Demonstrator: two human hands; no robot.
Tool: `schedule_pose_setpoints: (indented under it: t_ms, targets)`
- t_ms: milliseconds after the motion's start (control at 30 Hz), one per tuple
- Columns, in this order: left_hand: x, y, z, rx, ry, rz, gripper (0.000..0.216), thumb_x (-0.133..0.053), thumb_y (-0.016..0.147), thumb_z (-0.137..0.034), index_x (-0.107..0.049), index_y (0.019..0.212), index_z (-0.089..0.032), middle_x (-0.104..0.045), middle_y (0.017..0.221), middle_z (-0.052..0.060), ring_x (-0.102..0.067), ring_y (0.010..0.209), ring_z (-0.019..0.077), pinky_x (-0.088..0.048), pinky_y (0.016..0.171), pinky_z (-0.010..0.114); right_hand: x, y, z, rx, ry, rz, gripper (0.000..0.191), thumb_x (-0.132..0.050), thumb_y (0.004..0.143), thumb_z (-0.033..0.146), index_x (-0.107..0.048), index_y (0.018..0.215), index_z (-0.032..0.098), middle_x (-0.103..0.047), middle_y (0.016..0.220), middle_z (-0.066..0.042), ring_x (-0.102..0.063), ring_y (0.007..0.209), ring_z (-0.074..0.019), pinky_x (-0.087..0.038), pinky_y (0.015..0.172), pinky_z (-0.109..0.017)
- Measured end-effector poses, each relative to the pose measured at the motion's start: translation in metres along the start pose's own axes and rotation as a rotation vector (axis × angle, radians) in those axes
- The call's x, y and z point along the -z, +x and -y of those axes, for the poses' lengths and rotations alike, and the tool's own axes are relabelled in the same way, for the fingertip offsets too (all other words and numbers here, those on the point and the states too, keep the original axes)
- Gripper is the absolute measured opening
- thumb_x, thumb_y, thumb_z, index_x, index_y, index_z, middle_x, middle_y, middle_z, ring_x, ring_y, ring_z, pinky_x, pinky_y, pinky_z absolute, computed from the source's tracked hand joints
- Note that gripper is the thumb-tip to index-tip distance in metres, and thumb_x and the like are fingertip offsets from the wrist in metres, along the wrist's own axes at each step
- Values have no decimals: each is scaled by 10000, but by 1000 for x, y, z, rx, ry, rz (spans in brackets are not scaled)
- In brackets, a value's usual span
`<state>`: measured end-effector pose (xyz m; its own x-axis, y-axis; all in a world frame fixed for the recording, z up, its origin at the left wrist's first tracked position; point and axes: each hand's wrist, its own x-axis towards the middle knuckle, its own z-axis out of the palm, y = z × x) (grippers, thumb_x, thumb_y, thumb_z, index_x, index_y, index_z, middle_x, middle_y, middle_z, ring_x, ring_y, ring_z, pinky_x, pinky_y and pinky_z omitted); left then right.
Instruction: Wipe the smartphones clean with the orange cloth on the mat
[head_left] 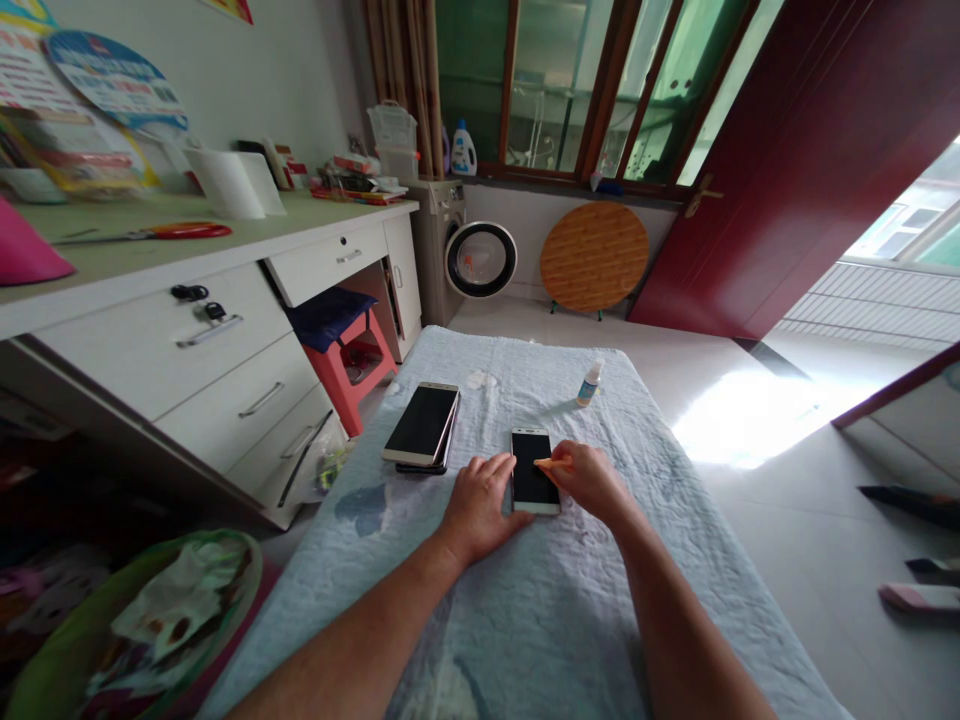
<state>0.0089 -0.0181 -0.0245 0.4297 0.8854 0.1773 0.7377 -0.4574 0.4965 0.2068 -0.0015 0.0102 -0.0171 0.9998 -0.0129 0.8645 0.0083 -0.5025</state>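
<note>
A white-framed smartphone (532, 497) with a dark screen lies flat on the cloth-covered table. My left hand (484, 505) steadies it, fingers along its left edge and thumb at its bottom edge. In my right hand (589, 480), closed fingers pinch a small orange cloth (552, 463), whose tip touches the screen. The rest of this orange piece is hidden in the fingers. Left of my hands lies a stack of phones, a gold-framed phone (424, 420) on top of a darker phone (424, 468). A small spray bottle (589, 386) stands upright beyond my right hand.
A pale blue quilted cloth (600, 600) covers the table. To the left are a white desk (225, 345) with drawers, a pink stool (352, 370) and a lined waste bin (247, 560). A washing machine (437, 240) with its round door open stands behind.
</note>
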Motion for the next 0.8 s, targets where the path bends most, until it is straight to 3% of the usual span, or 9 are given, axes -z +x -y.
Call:
schedule_pose_setpoints:
  t_ms: [333, 800]
  targets:
    - [-1, 0, 1, 7, 10, -5, 773, -663, 710, -632, -478, 1316, -188, -541, 1325, 118, -510, 1131, 325, -408, 947, 435, 16, -14, 11, 5, 32, 339, 86, -632, 697, 264, -670, 699, 187, -642, 634, 2, -517, 553, -97, -303, 491, -195]
    - [1, 0, -4, 30, 37, -28, 680, -591, 767, -631, -511, 1272, -184, -560, 1297, 117, -512, 1127, 323, -406, 947, 431, 20, -21, 7, 59, 233, 601, 221, -646, 724, 389, -662, 769, 174, -569, 555, 44, -417, 419, -45, -258, 390, -160]
